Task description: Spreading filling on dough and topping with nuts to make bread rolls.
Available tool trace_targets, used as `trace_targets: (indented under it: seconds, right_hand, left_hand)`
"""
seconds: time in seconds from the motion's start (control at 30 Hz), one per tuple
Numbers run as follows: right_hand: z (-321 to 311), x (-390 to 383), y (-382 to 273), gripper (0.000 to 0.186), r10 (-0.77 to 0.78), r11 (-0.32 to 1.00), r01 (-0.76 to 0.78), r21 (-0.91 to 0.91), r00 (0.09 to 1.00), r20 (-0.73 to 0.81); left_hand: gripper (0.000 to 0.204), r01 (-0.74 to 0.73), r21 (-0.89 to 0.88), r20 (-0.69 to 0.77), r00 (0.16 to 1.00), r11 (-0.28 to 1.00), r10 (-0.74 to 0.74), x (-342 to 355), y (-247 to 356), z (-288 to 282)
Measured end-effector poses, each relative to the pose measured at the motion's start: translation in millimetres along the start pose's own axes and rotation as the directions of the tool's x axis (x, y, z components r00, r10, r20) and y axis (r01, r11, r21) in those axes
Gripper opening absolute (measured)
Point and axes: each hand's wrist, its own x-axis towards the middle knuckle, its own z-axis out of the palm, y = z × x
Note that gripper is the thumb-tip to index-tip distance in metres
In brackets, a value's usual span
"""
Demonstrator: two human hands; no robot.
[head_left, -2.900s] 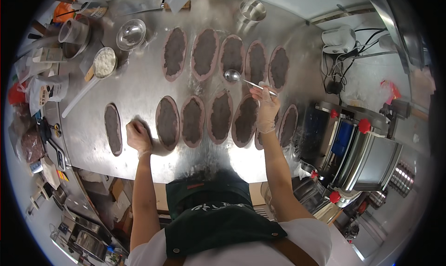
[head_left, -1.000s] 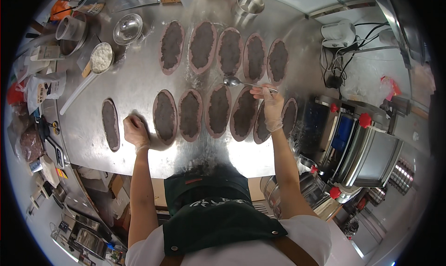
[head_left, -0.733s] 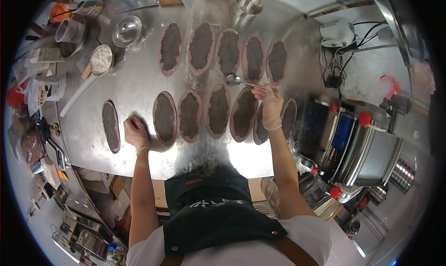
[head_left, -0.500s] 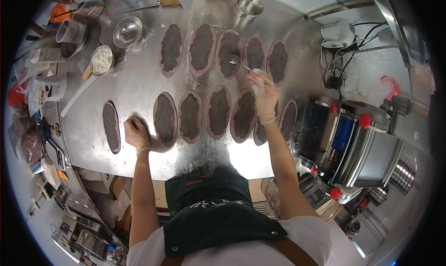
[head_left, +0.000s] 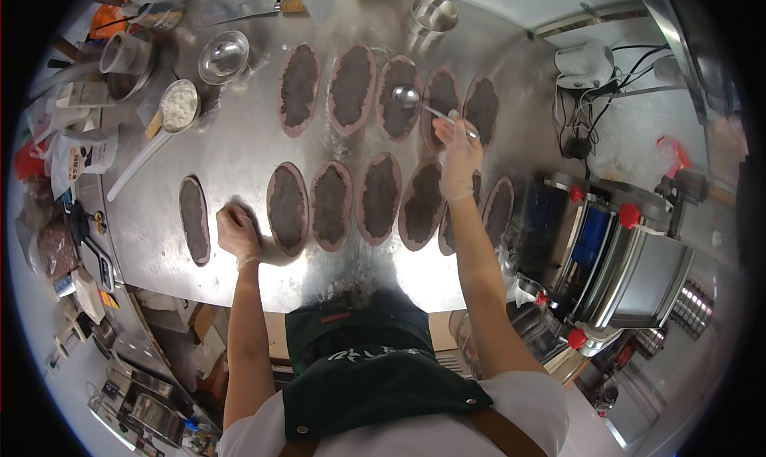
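Two rows of oval dough pieces spread with dark filling lie on the steel table (head_left: 239,150). My right hand (head_left: 456,147), gloved, holds a metal spoon (head_left: 408,98) whose bowl hovers over the middle oval of the far row (head_left: 396,110). My left hand (head_left: 238,231), also gloved, rests as a fist on the table between a lone oval (head_left: 194,219) at the left and the first oval of the near row (head_left: 287,208).
At the far left stand a steel bowl (head_left: 223,56), a bowl of white grains (head_left: 179,106) with a ladle, a clear jug (head_left: 125,56) and bags. A steel cup (head_left: 429,16) is at the back. A machine with red knobs (head_left: 614,250) stands on the right.
My right hand has moved the spoon from the right part of the table, between the rows, up and left to the middle oval of the far row. My left hand has stayed put.
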Motion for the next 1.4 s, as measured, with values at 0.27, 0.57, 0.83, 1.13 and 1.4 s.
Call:
trace_targets:
  seconds: [0.27, 0.57, 0.83, 1.13, 1.4]
  right_hand:
    - [-15.0, -8.0, 0.8, 0.026, 0.18, 0.983, -0.178, 0.042, 0.983, -0.044]
    - [7.8, 12.9, -4.2, 0.027, -0.031, 0.998, 0.033, 0.059, 0.999, -0.031]
    - [9.0, -33.4, -8.5, 0.024, -0.075, 0.991, 0.088, -0.1, 0.99, 0.123]
    - [14.4, -13.0, -9.9, 0.027, -0.115, 0.988, 0.12, -0.098, 0.992, 0.053]
    - [19.9, 29.9, -9.9, 0.025, -0.093, 0.995, 0.093, 0.017, 0.996, -0.011]
  left_hand:
    - [0.006, 0.031, 0.023, 0.009, 0.999, 0.999, -0.031, 0.3, -0.5, -1.7]
    - [0.005, 0.014, 0.037, 0.003, 1.0, 0.999, -0.014, -1.3, 1.8, -0.1]
    - [0.005, 0.024, 0.015, 0.026, 0.999, 1.0, -0.024, 0.7, 0.2, -2.4]
    - [0.007, 0.007, 0.023, -0.014, 1.0, 1.0, -0.007, 1.5, -1.8, 0.5]
    - [0.006, -0.008, 0.026, -0.024, 1.0, 1.0, 0.009, 0.9, 0.9, 1.9]
